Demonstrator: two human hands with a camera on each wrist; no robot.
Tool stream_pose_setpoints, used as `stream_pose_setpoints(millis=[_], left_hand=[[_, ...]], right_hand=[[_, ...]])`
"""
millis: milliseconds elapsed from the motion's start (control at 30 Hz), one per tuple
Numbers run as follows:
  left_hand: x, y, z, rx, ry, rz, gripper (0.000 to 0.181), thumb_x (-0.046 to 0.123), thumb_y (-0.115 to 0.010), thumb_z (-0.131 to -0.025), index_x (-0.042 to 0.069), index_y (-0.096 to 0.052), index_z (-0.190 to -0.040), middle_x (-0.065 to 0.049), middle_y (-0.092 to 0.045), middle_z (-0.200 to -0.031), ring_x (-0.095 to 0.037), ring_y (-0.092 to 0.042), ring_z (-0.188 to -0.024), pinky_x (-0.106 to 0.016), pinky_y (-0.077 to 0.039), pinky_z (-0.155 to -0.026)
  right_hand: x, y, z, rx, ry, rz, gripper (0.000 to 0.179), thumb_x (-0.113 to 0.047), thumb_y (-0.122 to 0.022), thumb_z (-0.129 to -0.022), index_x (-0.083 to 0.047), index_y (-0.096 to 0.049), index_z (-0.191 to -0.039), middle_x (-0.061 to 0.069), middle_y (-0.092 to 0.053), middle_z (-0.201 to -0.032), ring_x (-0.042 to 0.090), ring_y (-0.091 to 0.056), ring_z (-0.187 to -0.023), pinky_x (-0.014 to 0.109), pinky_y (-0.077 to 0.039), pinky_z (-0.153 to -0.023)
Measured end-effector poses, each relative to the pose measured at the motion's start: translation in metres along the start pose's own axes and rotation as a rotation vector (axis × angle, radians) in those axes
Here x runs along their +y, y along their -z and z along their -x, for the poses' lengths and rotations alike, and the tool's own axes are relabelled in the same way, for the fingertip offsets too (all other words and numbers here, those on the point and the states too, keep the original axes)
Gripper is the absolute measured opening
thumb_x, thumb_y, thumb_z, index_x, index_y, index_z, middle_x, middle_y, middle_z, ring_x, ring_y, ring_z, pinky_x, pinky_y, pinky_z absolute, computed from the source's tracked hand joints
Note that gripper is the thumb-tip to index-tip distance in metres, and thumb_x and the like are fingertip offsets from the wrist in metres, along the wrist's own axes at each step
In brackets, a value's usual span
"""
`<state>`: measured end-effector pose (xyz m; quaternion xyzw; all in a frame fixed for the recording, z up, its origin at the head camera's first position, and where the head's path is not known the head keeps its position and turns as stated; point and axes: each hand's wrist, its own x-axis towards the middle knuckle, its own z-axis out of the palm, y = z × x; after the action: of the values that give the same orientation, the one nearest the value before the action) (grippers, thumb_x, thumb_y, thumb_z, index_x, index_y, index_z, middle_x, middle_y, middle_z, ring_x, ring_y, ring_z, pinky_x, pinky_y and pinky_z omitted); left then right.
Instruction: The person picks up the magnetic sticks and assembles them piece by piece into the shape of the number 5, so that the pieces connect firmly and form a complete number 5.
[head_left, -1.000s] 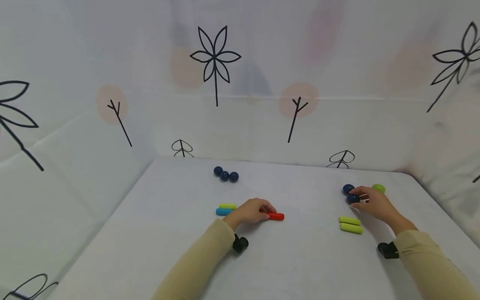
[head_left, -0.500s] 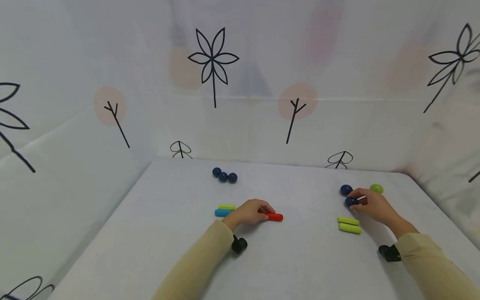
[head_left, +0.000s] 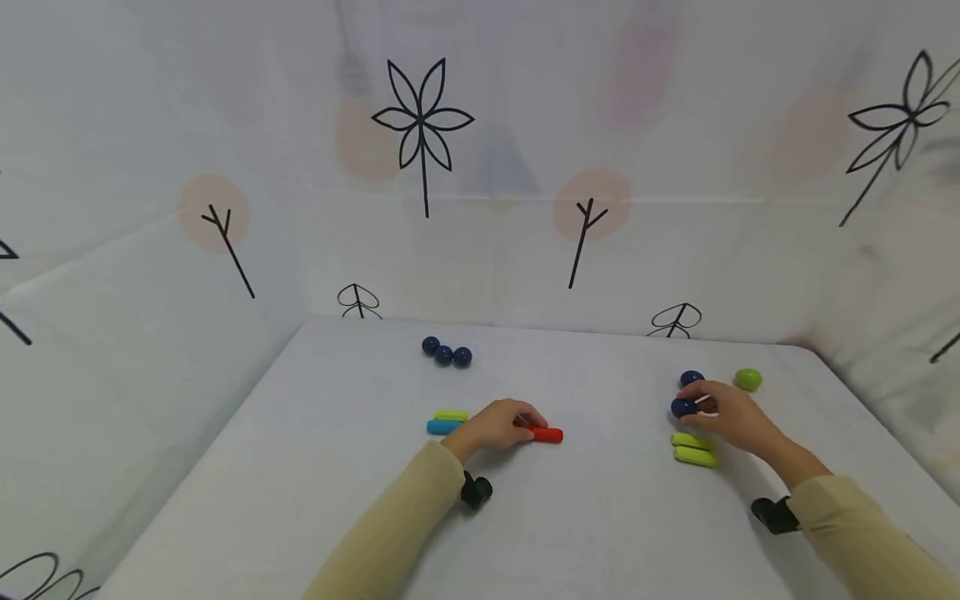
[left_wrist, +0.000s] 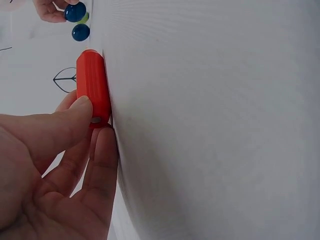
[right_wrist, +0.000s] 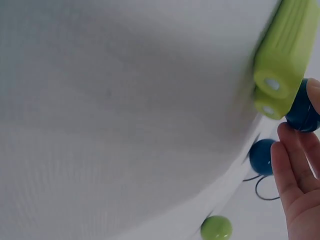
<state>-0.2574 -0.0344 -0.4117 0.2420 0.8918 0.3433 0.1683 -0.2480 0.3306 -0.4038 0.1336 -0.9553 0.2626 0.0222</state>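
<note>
A red ribbed stick (head_left: 546,435) lies at the middle of the white table, its near end pinched between thumb and fingers of my left hand (head_left: 498,425); the left wrist view shows the red stick (left_wrist: 93,87) close along the tabletop. On the right side, my right hand (head_left: 731,412) pinches a dark blue ball (head_left: 683,407) between thumb and fingertips. Just beyond it sits another dark blue ball (head_left: 691,378), partly behind the fingers. Two lime green sticks (head_left: 693,450) lie side by side just in front of the right hand.
A lime green ball (head_left: 747,379) stands at the back right. Three dark blue balls (head_left: 444,355) sit together at the back left. Beside the left hand lie a yellow-green stick (head_left: 451,415) and a blue stick (head_left: 444,427), partly covered by it. A patterned cloth wall (head_left: 495,275) borders the table.
My right hand has drawn its dark blue ball left and toward me, away from the other dark blue ball. The left hand stays on the red stick. The head view has shifted slightly.
</note>
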Motion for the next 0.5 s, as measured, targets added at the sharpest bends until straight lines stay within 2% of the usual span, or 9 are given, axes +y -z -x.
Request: stream_pose_setpoints(millis=[500], left_hand=[[0.0, 0.0, 0.002, -0.006, 0.0, 0.016, 0.022, 0.006, -0.061, -0.089, 0.016, -0.067, -0.108, 0.007, -0.062, -0.101, -0.011, -0.054, -0.095, -0.028, -0.043, -0.088]], right_hand=[[-0.033, -0.01, 0.002, -0.026, 0.084, -0.061, 0.031, -0.009, -0.075, -0.078, -0.004, -0.061, -0.105, 0.011, -0.062, -0.103, 0.028, -0.061, -0.09, 0.047, -0.051, -0.077]])
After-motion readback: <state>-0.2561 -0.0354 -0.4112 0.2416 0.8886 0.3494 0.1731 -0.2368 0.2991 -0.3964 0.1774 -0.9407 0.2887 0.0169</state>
